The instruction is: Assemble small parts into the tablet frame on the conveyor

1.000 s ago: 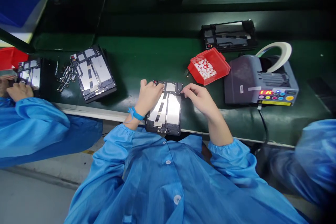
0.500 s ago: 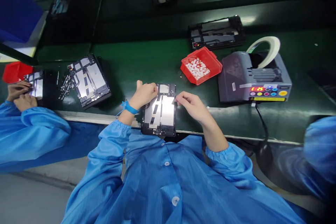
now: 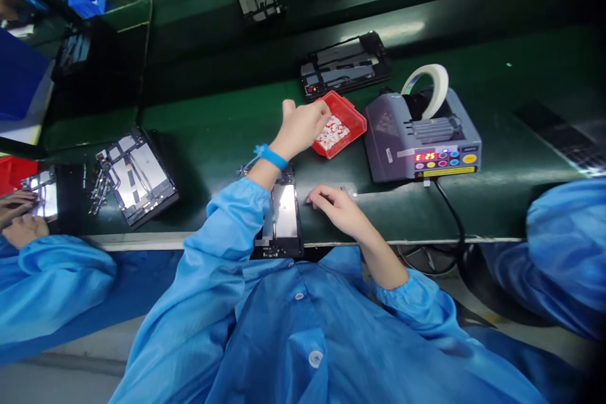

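Note:
My left hand (image 3: 303,126), with a blue wrist strap (image 3: 273,156), reaches over the left rim of a red bin (image 3: 353,121). Its fingers are pinched together at the small white pieces (image 3: 332,134) inside; whether a piece is between them is hidden. Under my left forearm lies an opened tablet (image 3: 286,211), its silver inside facing up, partly covered by the arm. My right hand (image 3: 341,209) rests low over the bench, just right of the tablet and apart from it. Its fingers are curled in and closed; what they hold, if anything, does not show.
A grey tape dispenser (image 3: 423,139) with a tape roll stands right of the bin. Another opened tablet (image 3: 345,66) lies behind. At left are stacked tablets (image 3: 137,177) beside loose metal parts (image 3: 99,190). A co-worker's hands (image 3: 26,221) are at far left; a blue sleeve is at right.
My left hand has moved from the tablet's top, away and to the right, into the red bin. My right hand has come off the tablet's edge. The camera view has shifted rightward.

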Tool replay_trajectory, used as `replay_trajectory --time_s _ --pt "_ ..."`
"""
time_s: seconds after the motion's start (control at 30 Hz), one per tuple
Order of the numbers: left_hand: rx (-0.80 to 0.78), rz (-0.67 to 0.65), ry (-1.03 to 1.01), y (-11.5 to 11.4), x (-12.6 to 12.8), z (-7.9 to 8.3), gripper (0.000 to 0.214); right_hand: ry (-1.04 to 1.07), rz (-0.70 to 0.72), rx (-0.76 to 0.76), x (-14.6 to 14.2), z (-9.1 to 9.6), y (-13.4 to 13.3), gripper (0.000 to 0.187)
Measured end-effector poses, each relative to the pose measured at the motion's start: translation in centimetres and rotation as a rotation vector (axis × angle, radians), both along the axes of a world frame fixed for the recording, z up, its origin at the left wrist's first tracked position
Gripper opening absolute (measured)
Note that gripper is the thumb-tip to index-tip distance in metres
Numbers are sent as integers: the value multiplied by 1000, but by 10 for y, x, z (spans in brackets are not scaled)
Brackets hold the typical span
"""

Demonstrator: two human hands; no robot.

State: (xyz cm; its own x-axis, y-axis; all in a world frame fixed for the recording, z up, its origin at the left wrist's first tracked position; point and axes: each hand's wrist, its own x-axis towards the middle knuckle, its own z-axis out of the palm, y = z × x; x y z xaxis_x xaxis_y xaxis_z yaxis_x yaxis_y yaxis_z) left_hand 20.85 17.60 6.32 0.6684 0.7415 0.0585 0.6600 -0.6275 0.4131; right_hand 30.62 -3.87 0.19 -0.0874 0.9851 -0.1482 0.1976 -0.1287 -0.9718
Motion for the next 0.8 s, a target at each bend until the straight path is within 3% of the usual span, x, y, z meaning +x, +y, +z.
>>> replay_trajectory --time_s 0.1,0.2,0.3,0.4,0.5,0.6,0.67,0.8 --pt "40 -26 72 4 23 -7 33 -33 5 5 -1 2 0 39" --pt "50 32 46 -4 13 4 26 -44 16 8 -3 8 2 37" --pt "66 90 -17 -23 -34 22 22 -75 57 30 -8 17 10 35" --pt "76 221 -65 -51 -108 30 30 -181 124 80 -22 27 31 32" --pt "57 454 -128 -81 -182 16 34 -369 185 173 -49 31 66 29" --pt "-25 571 -172 -103 -227 -12 34 -572 222 277 -81 26 98 29" --pt "-72 542 -183 -114 -236 -31 33 -681 215 310 -98 19 112 33" --pt "-91 474 -200 -131 -227 -55 29 -788 163 285 -112 8 123 34"
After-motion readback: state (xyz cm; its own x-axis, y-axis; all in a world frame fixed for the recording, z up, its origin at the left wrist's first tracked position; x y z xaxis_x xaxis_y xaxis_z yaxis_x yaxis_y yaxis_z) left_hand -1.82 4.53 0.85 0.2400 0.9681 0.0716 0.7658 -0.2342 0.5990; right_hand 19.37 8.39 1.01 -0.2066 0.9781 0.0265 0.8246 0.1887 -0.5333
